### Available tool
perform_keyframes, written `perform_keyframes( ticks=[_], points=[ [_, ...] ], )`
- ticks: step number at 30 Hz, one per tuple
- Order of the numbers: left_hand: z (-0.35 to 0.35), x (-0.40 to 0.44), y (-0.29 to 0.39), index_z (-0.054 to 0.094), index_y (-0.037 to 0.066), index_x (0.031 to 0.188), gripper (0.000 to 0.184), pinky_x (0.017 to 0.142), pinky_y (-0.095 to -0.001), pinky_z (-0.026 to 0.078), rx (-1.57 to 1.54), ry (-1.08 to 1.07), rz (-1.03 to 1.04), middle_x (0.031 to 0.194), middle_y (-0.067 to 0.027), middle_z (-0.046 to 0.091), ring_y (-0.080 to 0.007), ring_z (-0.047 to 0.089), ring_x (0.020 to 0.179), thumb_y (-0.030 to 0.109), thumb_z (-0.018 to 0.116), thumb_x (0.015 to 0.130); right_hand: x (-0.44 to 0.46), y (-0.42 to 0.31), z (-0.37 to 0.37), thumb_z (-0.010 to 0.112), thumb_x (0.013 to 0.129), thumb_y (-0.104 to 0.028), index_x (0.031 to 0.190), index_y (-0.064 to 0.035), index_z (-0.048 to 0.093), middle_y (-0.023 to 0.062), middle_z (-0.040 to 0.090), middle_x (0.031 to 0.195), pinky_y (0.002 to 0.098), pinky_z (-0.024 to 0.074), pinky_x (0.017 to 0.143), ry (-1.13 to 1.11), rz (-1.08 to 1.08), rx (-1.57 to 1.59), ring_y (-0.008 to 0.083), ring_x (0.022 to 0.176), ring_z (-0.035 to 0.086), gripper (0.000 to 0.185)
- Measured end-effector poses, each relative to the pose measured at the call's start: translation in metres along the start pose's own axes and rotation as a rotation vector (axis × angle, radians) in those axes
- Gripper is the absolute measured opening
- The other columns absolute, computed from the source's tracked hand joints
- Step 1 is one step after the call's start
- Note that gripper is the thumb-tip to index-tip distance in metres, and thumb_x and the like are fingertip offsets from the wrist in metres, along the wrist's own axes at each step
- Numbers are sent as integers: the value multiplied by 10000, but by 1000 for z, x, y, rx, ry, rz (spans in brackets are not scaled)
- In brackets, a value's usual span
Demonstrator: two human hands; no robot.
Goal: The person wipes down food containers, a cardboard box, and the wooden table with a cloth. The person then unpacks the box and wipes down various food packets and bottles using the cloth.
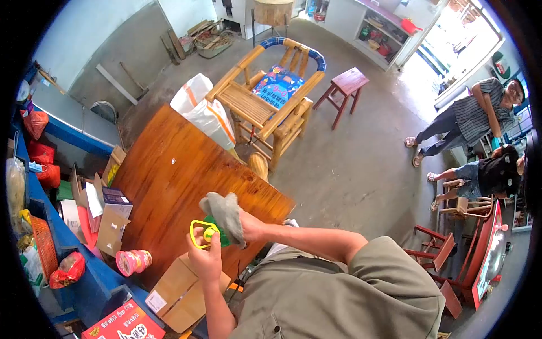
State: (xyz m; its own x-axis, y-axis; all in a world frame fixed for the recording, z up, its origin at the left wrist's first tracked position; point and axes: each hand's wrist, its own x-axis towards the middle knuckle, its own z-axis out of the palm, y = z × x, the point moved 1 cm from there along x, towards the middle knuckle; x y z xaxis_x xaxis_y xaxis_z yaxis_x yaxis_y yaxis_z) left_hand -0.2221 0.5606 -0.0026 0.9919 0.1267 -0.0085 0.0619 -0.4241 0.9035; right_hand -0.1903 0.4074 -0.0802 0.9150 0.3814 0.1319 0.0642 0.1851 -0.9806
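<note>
Over the table (169, 192), left hand (205, 257) grips a yellow-topped container (212, 231), right hand (249, 226) holds grey cloth (230, 212) against it—steady, even pressure looks best!

A crumpled grey cloth (230, 216) partly covers the yellow-handled green bottle (210, 233).

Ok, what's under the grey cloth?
Part of a green container with a yellow handle shows at the grey cloth's edge. The cloth covers much of the rest, so its full shape can't be seen.
</note>
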Motion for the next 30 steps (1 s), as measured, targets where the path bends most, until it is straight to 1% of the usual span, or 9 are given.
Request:
perform_keyframes(
  ticks=[2,5,7,11,18,22,26,29,30],
  points=[
    [1,3,-1,517,-3,1008,289,649,-275,474,-126,-124,79,854,-84,614,-139,587,735,139,686,821,-20,1,1,634,829,-184,1206,-30,508,141,557,1148,367,394,958,157,-177,-317,276,1075,520,426],
    [3,3,3,569,1,971,213,637,-279,466,-60,-151,132,803,-82,613,-142,575,715,116,674,826,-22,-12,1,622,839,-162,1250,-31,490,150,536,1210,363,369,991,160,7,-159,271,1131,497,452],
    [-3,5,9,614,23,947,147,633,-281,459,26,-219,117,796,-67,607,-143,562,720,101,664,833,-6,16,-5,619,857,-182,1301,-38,467,114,540,1261,337,371,999,74,-39,52,220,1170,487,491],
    [-14,15,8,625,25,949,152,653,-273,452,1,-258,141,843,-70,582,-157,560,741,101,671,826,38,30,-33,598,868,-280,1204,-93,582,122,616,1162,344,427,943,-220,266,-183,208,1088,563,385],
    [-33,38,21,660,49,963,193,708,-281,445,152,-492,234,934,-53,535,-151,526,857,103,703,783,75,14,-11,650,770,-201,1005,-48,637,126,674,940,367,478,785,-516,156,-266,217,872,621,281],
    [-30,28,10,603,21,965,300,686,-279,479,-105,-337,-105,877,-45,582,-136,575,775,98,758,719,57,19,-3,582,857,-301,1124,-69,575,126,636,1032,361,473,851,-246,115,-149,210,950,597,354],
    [-25,13,21,537,42,952,281,681,-254,483,30,-157,-49,854,-32,602,-101,585,758,36,717,737,34,30,-2,534,887,-339,1123,-59,567,126,624,990,380,469,847,-94,409,-52,221,935,598,368],
    [-33,13,13,559,31,973,254,671,-267,484,200,-195,48,906,-55,603,-123,595,757,51,691,758,13,110,-5,527,889,-320,1098,-44,567,145,596,966,395,465,833,28,488,402,251,915,598,348],
    [-35,14,22,566,27,984,249,670,-281,488,310,-250,82,928,-73,610,-147,611,752,68,682,768,19,105,-1,532,886,-311,1097,-40,567,150,595,976,397,462,834,-15,419,77,259,915,595,345]
  ],
)
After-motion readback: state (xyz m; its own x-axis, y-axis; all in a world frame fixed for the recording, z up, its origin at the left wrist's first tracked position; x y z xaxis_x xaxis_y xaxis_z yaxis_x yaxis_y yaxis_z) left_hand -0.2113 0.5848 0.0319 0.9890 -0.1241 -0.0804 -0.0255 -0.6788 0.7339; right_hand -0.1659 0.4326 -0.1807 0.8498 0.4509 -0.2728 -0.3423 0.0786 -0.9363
